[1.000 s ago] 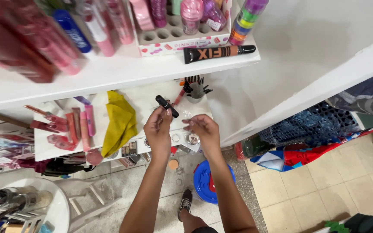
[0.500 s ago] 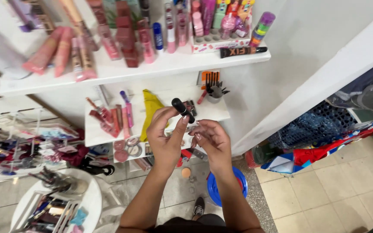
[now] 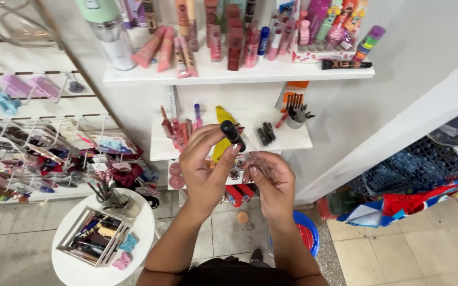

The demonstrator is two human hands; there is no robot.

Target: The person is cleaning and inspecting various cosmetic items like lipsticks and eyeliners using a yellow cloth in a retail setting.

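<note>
My left hand [image 3: 203, 167] grips a small black cosmetic tube [image 3: 232, 135] with its cap pointing up and away. My right hand [image 3: 271, 177] is curled just beside it, fingertips pinched on a small clear piece [image 3: 254, 159] that I cannot make out well. Both hands are raised in front of the middle white shelf [image 3: 292, 142], which carries lip products, a yellow cloth [image 3: 222, 117] and a cup of brushes [image 3: 294, 116].
The upper shelf [image 3: 213, 75] is packed with pink tubes, a white bottle and a black tube lying flat. A wire rack of hair accessories [image 3: 38, 153] hangs at left. A round white stool with a tray of cosmetics [image 3: 99, 241] stands below. A blue bucket [image 3: 311, 241] sits on the tiled floor.
My view has tilted and moved closer, so the shelves shifted in frame. Both hands rose from the lower shelf and came together, the left carrying the black tube.
</note>
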